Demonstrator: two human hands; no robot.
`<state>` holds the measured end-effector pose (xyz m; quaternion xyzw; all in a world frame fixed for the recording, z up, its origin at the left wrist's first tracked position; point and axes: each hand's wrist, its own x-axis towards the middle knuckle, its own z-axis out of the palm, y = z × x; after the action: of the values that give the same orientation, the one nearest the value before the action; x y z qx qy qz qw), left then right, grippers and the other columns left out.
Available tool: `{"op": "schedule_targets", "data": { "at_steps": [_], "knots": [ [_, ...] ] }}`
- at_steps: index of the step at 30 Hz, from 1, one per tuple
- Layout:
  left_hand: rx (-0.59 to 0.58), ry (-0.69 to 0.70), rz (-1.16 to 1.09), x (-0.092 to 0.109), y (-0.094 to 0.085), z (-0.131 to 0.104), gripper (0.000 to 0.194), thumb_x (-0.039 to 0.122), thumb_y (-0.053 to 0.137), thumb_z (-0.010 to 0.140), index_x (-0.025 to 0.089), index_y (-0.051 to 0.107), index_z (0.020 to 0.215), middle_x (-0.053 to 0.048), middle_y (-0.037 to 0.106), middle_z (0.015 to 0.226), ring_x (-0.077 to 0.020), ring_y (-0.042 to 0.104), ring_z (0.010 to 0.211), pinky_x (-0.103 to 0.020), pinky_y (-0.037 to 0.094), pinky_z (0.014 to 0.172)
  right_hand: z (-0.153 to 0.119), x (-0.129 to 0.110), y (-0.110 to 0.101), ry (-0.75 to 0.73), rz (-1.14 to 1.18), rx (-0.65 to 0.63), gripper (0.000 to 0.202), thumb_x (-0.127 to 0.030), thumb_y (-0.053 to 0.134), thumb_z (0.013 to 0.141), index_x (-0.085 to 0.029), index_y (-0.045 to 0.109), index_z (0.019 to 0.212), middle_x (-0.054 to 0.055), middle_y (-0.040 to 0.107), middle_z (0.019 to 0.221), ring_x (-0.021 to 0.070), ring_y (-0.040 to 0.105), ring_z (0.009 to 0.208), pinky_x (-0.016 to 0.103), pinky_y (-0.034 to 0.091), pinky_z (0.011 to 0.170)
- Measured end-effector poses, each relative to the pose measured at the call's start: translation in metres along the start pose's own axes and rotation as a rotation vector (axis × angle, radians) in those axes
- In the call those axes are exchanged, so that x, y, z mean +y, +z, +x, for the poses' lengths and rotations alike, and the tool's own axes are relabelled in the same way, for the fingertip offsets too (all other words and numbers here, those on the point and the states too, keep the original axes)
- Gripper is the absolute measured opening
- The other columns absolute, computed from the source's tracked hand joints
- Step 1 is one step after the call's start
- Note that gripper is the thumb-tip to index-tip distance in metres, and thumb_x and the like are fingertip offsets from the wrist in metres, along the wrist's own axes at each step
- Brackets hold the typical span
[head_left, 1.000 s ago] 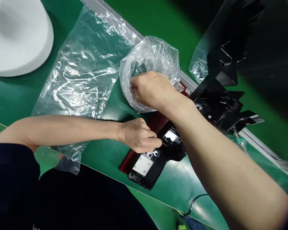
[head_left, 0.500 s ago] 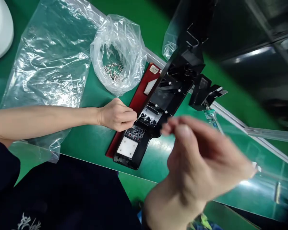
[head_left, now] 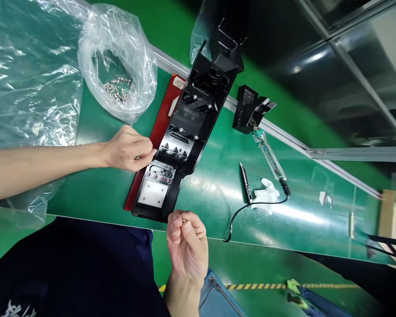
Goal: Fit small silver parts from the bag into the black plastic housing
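Head view: right hand [head_left: 187,246] now back from the clear bag of screws [head_left: 119,66], raised near the body below the black plastic assembly [head_left: 181,132], fingertips pinched together on a small screw [head_left: 183,219]. Left hand [head_left: 128,149] unmoved, fingers closed on another small metal piece, touching the assembly's left edge over the red fixture plate [head_left: 155,132]. Electric screwdriver [head_left: 267,149] idle on the green mat [head_left: 218,189], well apart. One screw fetched, none yet seated.

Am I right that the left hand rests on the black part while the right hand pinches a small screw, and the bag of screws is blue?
Not quite: the head view shows the bag of screws is clear plastic, not blue. The left hand does rest on the black part, and the right hand pinches a small screw.
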<state>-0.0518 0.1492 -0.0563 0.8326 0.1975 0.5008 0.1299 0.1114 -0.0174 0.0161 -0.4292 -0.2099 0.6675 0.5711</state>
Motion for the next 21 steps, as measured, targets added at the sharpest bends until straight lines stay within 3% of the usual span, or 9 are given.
{"op": "schedule_targets", "data": {
  "at_steps": [4,7,11,13,15,18,21],
  "knots": [
    [-0.006,-0.006,-0.004,0.000,0.000,0.000,0.038,0.007,0.054,0.081,0.021,0.027,0.058,0.008,0.027,0.048,-0.0076,0.020,0.045,-0.024,0.020,0.041,-0.001,0.002,-0.001,-0.081,-0.130,0.039,0.009,-0.023,0.069,0.091,-0.028,0.074,0.097,0.001,0.064,0.082,0.0041,0.059,0.067,0.005,0.049,0.060],
    [0.000,-0.007,-0.010,0.000,0.001,-0.001,0.038,0.006,0.055,0.080,0.020,0.026,0.059,0.008,0.026,0.049,-0.0079,0.018,0.046,-0.024,0.019,0.042,0.001,0.006,-0.003,-0.235,-0.276,0.141,0.015,-0.014,0.065,0.092,-0.025,0.073,0.096,0.002,0.064,0.088,0.0080,0.062,0.073,0.011,0.054,0.066],
    [0.009,-0.006,-0.009,-0.002,0.003,-0.003,0.038,0.007,0.055,0.081,0.021,0.026,0.061,0.008,0.024,0.052,-0.0081,0.018,0.047,-0.024,0.018,0.043,0.017,0.008,-0.008,-0.691,-1.038,0.325,0.023,-0.002,0.056,0.092,-0.020,0.065,0.103,0.003,0.061,0.093,0.0106,0.061,0.078,0.021,0.056,0.074],
    [0.007,-0.012,0.000,-0.002,0.004,-0.004,0.038,0.007,0.055,0.082,0.021,0.026,0.061,0.007,0.023,0.053,-0.0083,0.017,0.048,-0.024,0.018,0.044,0.031,0.007,-0.011,-0.875,-1.373,0.325,0.018,-0.001,0.055,0.091,-0.015,0.061,0.100,0.006,0.060,0.093,0.0124,0.059,0.084,0.024,0.053,0.077],
    [0.004,-0.016,0.010,-0.002,0.004,-0.004,0.038,0.007,0.055,0.082,0.020,0.027,0.061,0.007,0.022,0.054,-0.0085,0.017,0.049,-0.024,0.018,0.044,0.045,0.004,-0.014,-0.970,-1.546,0.302,0.009,-0.003,0.056,0.090,-0.011,0.059,0.094,0.011,0.058,0.101,0.0165,0.057,0.095,0.028,0.051,0.083],
    [-0.001,-0.012,0.016,-0.002,0.003,-0.004,0.037,0.005,0.056,0.080,0.021,0.028,0.061,0.007,0.023,0.054,-0.0090,0.017,0.050,-0.025,0.018,0.044,0.062,0.003,-0.018,-1.012,-1.805,0.261,0.003,-0.005,0.053,0.092,-0.006,0.055,0.091,0.022,0.047,0.122,0.0306,0.048,0.116,0.047,0.048,0.092],
    [0.003,-0.001,0.019,-0.002,0.003,-0.004,0.034,0.003,0.057,0.076,0.020,0.031,0.062,0.007,0.026,0.054,-0.0090,0.020,0.049,-0.025,0.018,0.044,0.074,0.005,-0.021,-1.019,-1.883,0.175,0.003,-0.004,0.052,0.091,-0.005,0.053,0.089,0.026,0.039,0.132,0.0395,0.036,0.128,0.063,0.040,0.097]
  ]
}}
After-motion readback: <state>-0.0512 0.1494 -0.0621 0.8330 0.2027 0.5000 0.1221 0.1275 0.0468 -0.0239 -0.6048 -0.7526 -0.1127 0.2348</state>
